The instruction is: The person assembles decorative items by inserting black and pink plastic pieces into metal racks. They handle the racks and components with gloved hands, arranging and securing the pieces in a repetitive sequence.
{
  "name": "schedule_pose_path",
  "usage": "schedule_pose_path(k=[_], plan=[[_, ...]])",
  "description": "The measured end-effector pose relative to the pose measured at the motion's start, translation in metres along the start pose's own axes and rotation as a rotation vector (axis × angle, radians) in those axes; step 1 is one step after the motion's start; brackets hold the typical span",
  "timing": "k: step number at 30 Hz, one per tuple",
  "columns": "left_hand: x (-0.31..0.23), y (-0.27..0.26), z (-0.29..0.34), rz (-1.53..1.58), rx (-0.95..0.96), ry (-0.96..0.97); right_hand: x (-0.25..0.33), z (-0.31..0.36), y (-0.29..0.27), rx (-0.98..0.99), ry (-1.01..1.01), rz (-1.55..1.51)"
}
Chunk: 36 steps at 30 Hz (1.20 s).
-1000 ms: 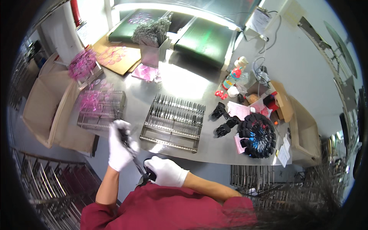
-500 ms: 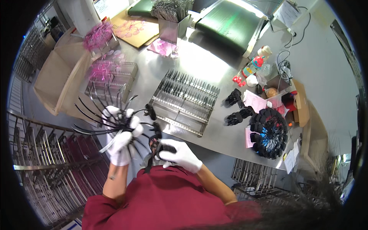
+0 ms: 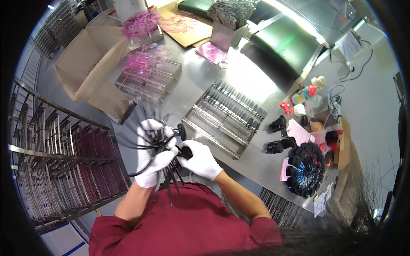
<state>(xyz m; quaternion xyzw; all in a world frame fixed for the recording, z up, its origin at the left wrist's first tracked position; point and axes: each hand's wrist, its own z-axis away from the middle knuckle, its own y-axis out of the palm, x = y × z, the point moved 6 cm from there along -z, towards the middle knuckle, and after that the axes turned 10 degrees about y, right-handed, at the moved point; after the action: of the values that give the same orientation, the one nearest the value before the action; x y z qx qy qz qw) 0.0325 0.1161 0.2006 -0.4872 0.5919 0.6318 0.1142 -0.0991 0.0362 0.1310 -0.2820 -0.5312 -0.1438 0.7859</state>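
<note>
My left hand (image 3: pixel 147 168), in a white glove, is closed around a bunch of thin, curved black strips (image 3: pixel 171 181). Some fan out leftward, blurred, while others hang below the fingers. My gloved right hand (image 3: pixel 203 160) is just to the right, its fingertips closed on a small dark rounded piece (image 3: pixel 186 152) at the bunch's edge. Another dark rounded piece (image 3: pixel 182 131) shows slightly above. Whether these pieces are joined to the strips I cannot tell. Beyond the hands lies a metal rack (image 3: pixel 210 137) holding rows of slim black pieces along its far side.
A second rack (image 3: pixel 164 87) bears clear pink pieces, with a beige bin (image 3: pixel 68 72) to its left. A green conveyor belt (image 3: pixel 284 47) stands behind. Rightward lie two black clusters (image 3: pixel 279 145) and a ring-shaped black pile (image 3: pixel 305 170). Shelving racks (image 3: pixel 68 160) stand at left.
The view has shifted, so the table sits farther right and lower. Both hands have come closer together, and the strips now bunch downward more. My right fingers have moved up against the bunch.
</note>
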Motion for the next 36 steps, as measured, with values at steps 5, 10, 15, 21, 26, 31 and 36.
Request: schedule_pose_path(k=[5,10,15,21,26,31,36], plan=[[-0.045,-0.071,-0.024,0.249,-0.238,-0.156,0.025,0.017,0.006,0.091,-0.229,0.556],[-0.035,-0.03,-0.042,0.525,0.088,-0.197,0.039,-0.046,-0.018,-0.019,0.133,-0.253],[-0.078,-0.154,-0.122,-0.106,-0.057,0.12,0.07,-0.071,0.02,0.048,-0.243,1.03],[-0.06,-0.185,-0.186,-0.766,0.538,0.122,0.105,-0.088,0.004,-0.294,-0.253,0.886],[0.03,-0.087,-0.088,0.3,0.507,-0.787,0.149,-0.095,0.03,-0.183,-0.446,0.715],[0.003,-0.086,-0.134,-0.474,0.717,0.026,0.103,-0.077,0.031,-0.318,0.008,-0.729],[0.028,-0.074,-0.134,-0.353,0.942,-0.035,0.072,-0.066,0.002,-0.601,0.095,-0.063]])
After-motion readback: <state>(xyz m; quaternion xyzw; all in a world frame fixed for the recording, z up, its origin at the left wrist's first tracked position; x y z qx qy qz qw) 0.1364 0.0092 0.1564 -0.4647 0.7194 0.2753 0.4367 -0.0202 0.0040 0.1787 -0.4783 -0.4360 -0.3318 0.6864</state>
